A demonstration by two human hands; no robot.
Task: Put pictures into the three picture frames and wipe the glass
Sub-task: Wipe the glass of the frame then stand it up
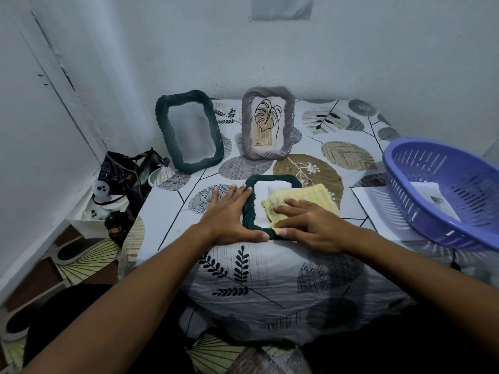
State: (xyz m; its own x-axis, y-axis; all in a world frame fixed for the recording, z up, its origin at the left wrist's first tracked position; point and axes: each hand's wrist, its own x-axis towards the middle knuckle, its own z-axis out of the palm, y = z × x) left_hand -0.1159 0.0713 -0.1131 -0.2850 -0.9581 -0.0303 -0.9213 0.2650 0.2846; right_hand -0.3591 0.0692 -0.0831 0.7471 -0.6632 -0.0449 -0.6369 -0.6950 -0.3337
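A small dark green frame (249, 211) lies flat on the table in front of me, with white showing under its glass. My left hand (229, 217) lies flat against the frame's left edge, thumb along its near side. My right hand (310, 225) presses a yellow checked cloth (302, 197) onto the glass. At the back left a larger dark green frame (189, 130) leans against the wall, its pane dull and grey. Beside it stands a grey frame (267, 122) holding a leaf line drawing.
A purple plastic basket (442, 190) sits at the right, with a printed sheet (434, 195) inside and white paper (370, 203) under it. The table (270, 273) wears a leaf-patterned cloth. Bags and small toys (113, 190) crowd the floor corner at left. Walls close off the back and left.
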